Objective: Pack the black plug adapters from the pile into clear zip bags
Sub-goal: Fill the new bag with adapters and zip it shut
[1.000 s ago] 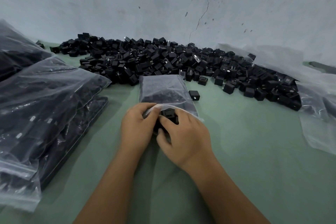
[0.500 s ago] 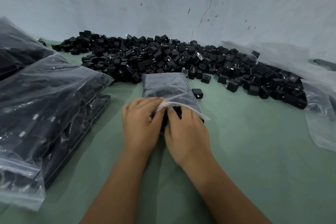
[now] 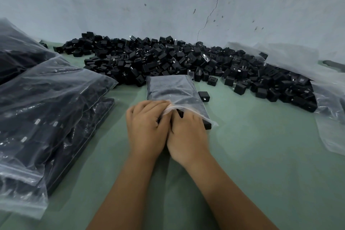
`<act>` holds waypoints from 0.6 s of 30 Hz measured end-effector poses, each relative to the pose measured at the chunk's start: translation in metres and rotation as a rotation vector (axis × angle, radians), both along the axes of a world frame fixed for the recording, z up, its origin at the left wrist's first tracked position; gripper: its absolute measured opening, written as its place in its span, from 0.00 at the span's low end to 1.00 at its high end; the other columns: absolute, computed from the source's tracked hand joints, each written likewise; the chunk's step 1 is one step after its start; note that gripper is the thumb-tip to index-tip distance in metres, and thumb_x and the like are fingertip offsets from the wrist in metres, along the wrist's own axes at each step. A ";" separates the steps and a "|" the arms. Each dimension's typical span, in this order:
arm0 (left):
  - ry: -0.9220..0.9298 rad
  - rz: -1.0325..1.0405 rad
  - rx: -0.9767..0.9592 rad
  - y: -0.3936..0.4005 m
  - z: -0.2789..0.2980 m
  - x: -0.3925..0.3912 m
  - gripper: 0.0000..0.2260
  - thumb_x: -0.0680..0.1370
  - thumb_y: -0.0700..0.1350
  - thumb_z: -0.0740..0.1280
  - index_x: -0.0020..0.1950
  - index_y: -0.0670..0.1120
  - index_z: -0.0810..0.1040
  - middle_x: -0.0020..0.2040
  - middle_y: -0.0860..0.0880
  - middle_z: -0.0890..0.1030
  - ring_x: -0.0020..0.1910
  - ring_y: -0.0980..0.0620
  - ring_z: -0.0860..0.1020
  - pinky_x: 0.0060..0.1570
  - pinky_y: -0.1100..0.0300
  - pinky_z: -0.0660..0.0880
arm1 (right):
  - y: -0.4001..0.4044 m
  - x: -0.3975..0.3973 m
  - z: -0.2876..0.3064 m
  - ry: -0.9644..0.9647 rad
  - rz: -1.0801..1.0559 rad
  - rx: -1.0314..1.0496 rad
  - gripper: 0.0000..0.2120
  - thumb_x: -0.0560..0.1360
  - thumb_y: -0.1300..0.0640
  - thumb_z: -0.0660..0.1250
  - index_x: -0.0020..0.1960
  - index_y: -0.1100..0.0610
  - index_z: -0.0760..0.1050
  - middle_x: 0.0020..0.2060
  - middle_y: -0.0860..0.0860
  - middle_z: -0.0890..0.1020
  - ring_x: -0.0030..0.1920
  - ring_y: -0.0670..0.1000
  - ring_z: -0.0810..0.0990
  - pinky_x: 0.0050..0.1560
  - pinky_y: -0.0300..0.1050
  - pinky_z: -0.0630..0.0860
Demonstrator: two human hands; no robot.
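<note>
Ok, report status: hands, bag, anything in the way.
Left hand pinches the zip bag mouth. Right hand pushes adapters in, fingers hidden. One loose adapter beside the bag, not blocking.

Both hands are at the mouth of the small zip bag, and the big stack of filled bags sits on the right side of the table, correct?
Not quite: the head view shows the stack of filled bags on the left. Both the left hand and right hand are at the small zip bag mouth.
</note>
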State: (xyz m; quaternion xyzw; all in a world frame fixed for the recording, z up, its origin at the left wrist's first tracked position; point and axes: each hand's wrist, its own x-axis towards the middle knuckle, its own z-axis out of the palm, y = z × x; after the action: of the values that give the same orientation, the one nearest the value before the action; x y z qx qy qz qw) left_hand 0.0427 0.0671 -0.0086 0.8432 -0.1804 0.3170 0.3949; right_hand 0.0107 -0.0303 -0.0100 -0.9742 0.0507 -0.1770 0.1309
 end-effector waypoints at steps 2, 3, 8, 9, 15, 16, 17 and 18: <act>0.014 0.003 -0.004 0.000 -0.001 0.000 0.12 0.75 0.48 0.63 0.53 0.49 0.85 0.51 0.56 0.84 0.54 0.53 0.77 0.57 0.61 0.60 | 0.001 0.003 -0.005 0.053 0.010 -0.057 0.18 0.80 0.47 0.48 0.68 0.48 0.63 0.62 0.56 0.71 0.66 0.57 0.66 0.71 0.50 0.57; 0.018 0.002 -0.006 0.000 -0.001 0.001 0.12 0.75 0.47 0.64 0.53 0.50 0.85 0.51 0.56 0.84 0.54 0.53 0.77 0.57 0.61 0.60 | 0.000 0.003 -0.006 0.064 0.011 -0.072 0.20 0.81 0.46 0.46 0.70 0.46 0.62 0.64 0.56 0.70 0.68 0.58 0.64 0.72 0.52 0.55; 0.016 -0.006 -0.013 0.001 -0.001 0.001 0.12 0.75 0.47 0.64 0.52 0.50 0.85 0.51 0.57 0.84 0.54 0.54 0.77 0.57 0.61 0.60 | -0.001 -0.001 -0.004 -0.008 0.010 -0.049 0.22 0.78 0.43 0.43 0.65 0.47 0.68 0.55 0.53 0.75 0.58 0.55 0.71 0.64 0.48 0.63; 0.013 -0.009 -0.010 0.001 -0.001 0.001 0.13 0.75 0.48 0.63 0.52 0.50 0.85 0.51 0.56 0.84 0.54 0.54 0.77 0.56 0.61 0.60 | -0.001 0.000 -0.003 -0.011 0.020 -0.042 0.20 0.79 0.44 0.46 0.63 0.48 0.69 0.54 0.52 0.76 0.57 0.54 0.72 0.63 0.48 0.63; -0.013 -0.031 -0.007 0.000 0.000 0.000 0.17 0.76 0.54 0.59 0.52 0.49 0.85 0.50 0.56 0.84 0.53 0.54 0.77 0.56 0.61 0.60 | 0.002 0.015 0.006 -0.054 0.091 -0.137 0.06 0.73 0.57 0.61 0.50 0.52 0.72 0.42 0.49 0.79 0.45 0.52 0.78 0.46 0.44 0.66; -0.011 -0.032 -0.011 0.000 0.000 0.001 0.17 0.76 0.53 0.60 0.52 0.49 0.85 0.50 0.56 0.85 0.53 0.54 0.77 0.55 0.61 0.60 | 0.003 0.018 0.006 -0.046 0.103 -0.154 0.07 0.73 0.57 0.61 0.50 0.52 0.72 0.42 0.49 0.79 0.45 0.52 0.78 0.45 0.43 0.65; -0.007 -0.033 -0.015 0.000 -0.001 0.001 0.16 0.76 0.53 0.61 0.52 0.49 0.85 0.50 0.55 0.85 0.53 0.54 0.77 0.55 0.61 0.60 | 0.003 0.020 0.006 -0.046 0.117 -0.161 0.08 0.73 0.58 0.61 0.52 0.53 0.72 0.43 0.49 0.79 0.46 0.51 0.78 0.45 0.43 0.65; -0.002 -0.034 -0.017 0.000 -0.001 0.001 0.15 0.76 0.52 0.61 0.51 0.49 0.86 0.50 0.55 0.85 0.53 0.53 0.77 0.56 0.61 0.61 | 0.003 0.020 0.006 -0.048 0.133 -0.160 0.09 0.74 0.58 0.60 0.53 0.53 0.73 0.44 0.49 0.79 0.47 0.51 0.78 0.45 0.43 0.66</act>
State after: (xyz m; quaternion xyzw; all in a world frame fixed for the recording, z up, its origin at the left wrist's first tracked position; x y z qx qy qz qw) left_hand 0.0441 0.0675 -0.0098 0.8362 -0.1926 0.3127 0.4073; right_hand 0.0312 -0.0270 -0.0043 -0.9782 -0.0316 -0.1947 0.0652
